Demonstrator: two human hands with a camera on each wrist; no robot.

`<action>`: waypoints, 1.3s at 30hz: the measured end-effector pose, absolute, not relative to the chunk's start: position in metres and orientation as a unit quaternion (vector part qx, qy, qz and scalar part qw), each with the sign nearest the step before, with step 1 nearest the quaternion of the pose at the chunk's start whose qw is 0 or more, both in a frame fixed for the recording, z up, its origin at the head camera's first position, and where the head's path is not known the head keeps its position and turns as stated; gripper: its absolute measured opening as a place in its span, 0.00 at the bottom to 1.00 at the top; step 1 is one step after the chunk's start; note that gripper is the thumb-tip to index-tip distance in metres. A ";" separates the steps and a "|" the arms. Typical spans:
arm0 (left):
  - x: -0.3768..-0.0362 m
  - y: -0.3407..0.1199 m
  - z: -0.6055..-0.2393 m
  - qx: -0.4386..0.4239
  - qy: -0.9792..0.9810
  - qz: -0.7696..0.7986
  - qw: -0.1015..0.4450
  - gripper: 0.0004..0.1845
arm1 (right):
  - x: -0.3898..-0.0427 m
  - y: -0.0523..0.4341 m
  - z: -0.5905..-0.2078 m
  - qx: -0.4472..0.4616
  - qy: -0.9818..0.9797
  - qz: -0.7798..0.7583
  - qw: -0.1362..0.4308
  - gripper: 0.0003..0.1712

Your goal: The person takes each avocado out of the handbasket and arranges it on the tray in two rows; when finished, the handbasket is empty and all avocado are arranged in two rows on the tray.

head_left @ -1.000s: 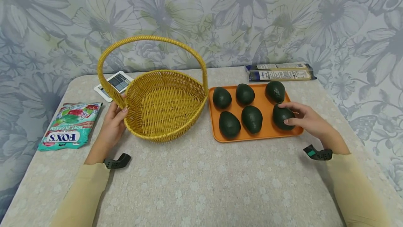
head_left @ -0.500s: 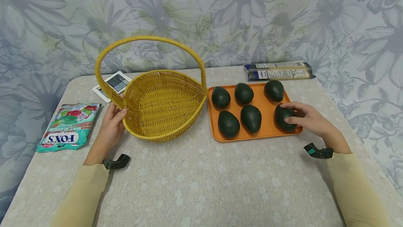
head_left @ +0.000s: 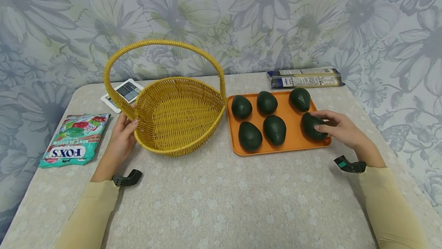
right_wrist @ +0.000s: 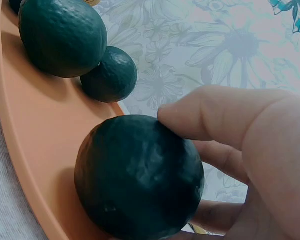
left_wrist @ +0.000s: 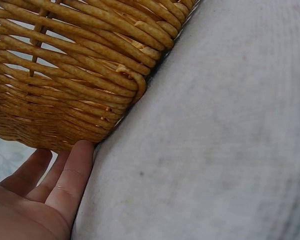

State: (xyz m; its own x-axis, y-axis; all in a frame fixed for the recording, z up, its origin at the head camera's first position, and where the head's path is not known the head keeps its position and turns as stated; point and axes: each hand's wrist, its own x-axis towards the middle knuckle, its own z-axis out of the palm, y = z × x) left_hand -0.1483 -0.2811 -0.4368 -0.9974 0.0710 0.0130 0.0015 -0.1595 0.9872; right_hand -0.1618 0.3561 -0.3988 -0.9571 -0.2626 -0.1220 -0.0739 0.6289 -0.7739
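The avocado (head_left: 312, 126) lay at the near right corner of the orange tray (head_left: 293, 143), under the right hand (head_left: 340, 129). That hand curled its fingers (right_wrist: 210, 117) over the top and far side of the fruit and its thumb against the near side, gripping it while it rested on the tray. Its skin was dark green, dull and slightly pebbled, its shape a rounded egg. Five more avocados (head_left: 274, 129) sat on the same smooth plastic tray, none touching the held one.

Left of the tray stood a yellow wicker basket (head_left: 176, 116) with a tall arched handle. The left hand (head_left: 122, 137) lay against its outer wall near the handle's base, fingers (left_wrist: 72, 175) relaxed and nearly straight, touching the woven rim. The bench (head_left: 221, 199) carried a pale cloth with a faint flower pattern.
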 end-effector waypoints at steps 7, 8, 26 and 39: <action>-0.148 -0.282 -0.438 0.026 0.653 0.757 0.022 0.32 | -0.162 0.359 -0.398 -0.083 0.898 -0.413 0.125 0.27; -0.148 -0.282 -0.439 0.028 0.653 0.757 0.021 0.32 | -0.162 0.359 -0.397 -0.084 0.898 -0.412 0.126 0.27; -0.148 -0.280 -0.440 0.045 0.635 0.771 0.015 0.30 | -0.160 0.359 -0.391 -0.048 0.914 -0.382 0.130 0.35; -0.143 -0.291 -0.419 -0.010 0.786 0.616 0.046 0.34 | -0.161 0.367 -0.391 -0.052 0.912 -0.394 0.105 0.34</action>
State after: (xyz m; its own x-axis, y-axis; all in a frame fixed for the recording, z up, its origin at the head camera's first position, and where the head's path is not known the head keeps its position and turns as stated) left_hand -0.1434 -0.2914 -0.4192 -0.9956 0.0411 -0.0845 -0.0723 0.2405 0.9680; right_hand -0.1612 0.3668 -0.3915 -0.9725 -0.1773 -0.1508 -0.0116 0.6839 -0.7295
